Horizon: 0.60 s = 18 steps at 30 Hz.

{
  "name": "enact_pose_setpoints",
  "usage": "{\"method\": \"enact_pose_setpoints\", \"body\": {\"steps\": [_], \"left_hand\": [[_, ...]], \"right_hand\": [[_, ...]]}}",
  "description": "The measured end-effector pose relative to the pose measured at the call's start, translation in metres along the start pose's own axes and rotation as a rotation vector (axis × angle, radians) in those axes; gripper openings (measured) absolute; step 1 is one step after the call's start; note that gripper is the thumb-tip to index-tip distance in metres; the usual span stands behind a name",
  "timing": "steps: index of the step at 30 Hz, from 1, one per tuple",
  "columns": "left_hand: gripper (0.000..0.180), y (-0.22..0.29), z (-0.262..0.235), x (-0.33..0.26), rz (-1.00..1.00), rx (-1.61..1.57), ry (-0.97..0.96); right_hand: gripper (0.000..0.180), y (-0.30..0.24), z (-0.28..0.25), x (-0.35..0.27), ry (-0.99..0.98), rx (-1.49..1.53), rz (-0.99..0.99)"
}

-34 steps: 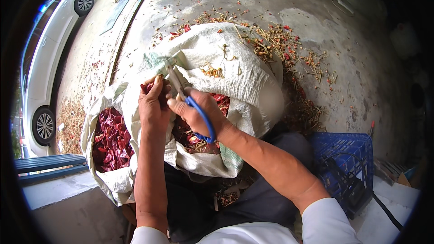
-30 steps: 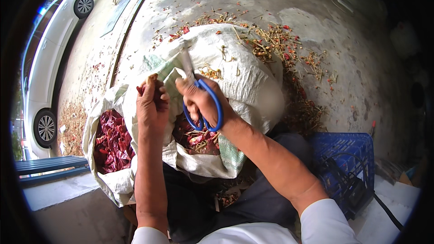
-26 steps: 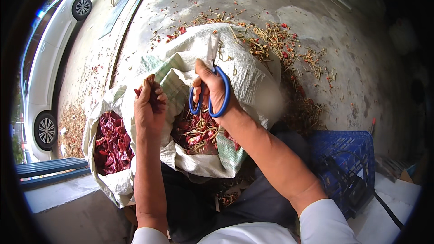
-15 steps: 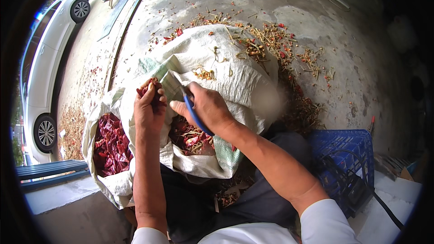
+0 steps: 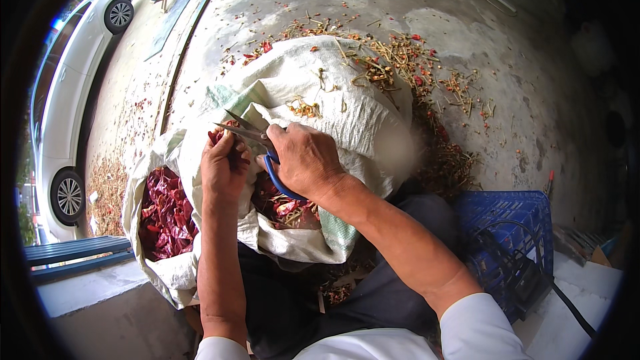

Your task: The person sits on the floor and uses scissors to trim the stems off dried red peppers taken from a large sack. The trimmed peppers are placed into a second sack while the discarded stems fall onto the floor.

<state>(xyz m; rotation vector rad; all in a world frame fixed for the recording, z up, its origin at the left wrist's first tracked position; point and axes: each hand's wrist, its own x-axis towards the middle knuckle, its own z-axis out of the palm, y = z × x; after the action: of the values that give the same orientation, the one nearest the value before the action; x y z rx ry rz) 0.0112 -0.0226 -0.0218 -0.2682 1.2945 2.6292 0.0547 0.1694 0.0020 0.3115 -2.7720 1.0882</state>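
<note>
Left hand (image 5: 225, 168) gripping bunch of dried red peppers (image 5: 215, 136) above white sack (image 5: 357, 120); right hand (image 5: 308, 159) grasping blue-handled scissors (image 5: 265, 139), parted blades (image 5: 241, 132) lying at peppers' upper ends. Below hands, sack's mouth (image 5: 293, 237) showing peppers and stems (image 5: 288, 210). Second sack (image 5: 170, 273) standing just left, holding deep-red pods (image 5: 165, 217). Loose stalks and red bits (image 5: 397, 53) littering concrete floor (image 5: 533, 103) beyond; blue crate (image 5: 503, 203) sitting near person's right leg (image 5: 383, 293), white car (image 5: 67, 107) standing outside at far left.

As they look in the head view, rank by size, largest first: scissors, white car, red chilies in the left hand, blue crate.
1. White car
2. Blue crate
3. Scissors
4. Red chilies, partly hidden by the left hand, so judged by what shows
</note>
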Motion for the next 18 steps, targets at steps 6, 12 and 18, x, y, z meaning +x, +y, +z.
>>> {"method": "enact_pose_setpoints", "body": {"steps": [6, 12, 18], "left_hand": [[0.008, 0.0015, 0.0012, -0.0034, -0.007, 0.027, 0.033], [0.008, 0.0005, -0.0021, -0.0049, -0.018, -0.01, -0.007], [0.005, 0.0013, -0.0026, -0.007, 0.011, 0.027, -0.018]], "right_hand": [[0.022, 0.0027, -0.001, 0.0015, 0.019, -0.075, -0.089], [0.021, -0.002, -0.0046, 0.0025, -0.062, -0.019, -0.034], [0.011, -0.0019, -0.0009, 0.0023, 0.017, -0.043, -0.076]]}}
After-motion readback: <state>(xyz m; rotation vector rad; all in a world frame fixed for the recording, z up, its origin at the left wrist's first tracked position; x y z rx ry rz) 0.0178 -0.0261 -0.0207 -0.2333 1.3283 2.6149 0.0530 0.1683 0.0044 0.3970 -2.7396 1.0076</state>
